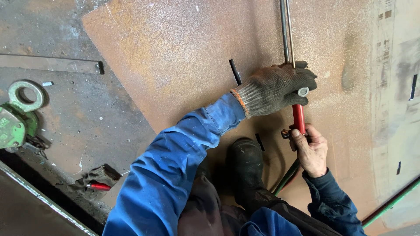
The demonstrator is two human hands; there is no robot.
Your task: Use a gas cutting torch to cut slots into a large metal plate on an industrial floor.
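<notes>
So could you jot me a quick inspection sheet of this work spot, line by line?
Surface: rusty steel plate over grey floor.
Job's things: cutting torch, red grip, twin metal tubes running up the plate.
Clutter: green lifting clamp at left; spare glove with a small red tool; black marks on the plate.
Hands: gloved left hand wraps the torch above the grip; bare right hand holds the valve end.
Cables: green and red hoses trail from the torch; another pair lower right.
Surroundings: black boot on the plate.
</notes>
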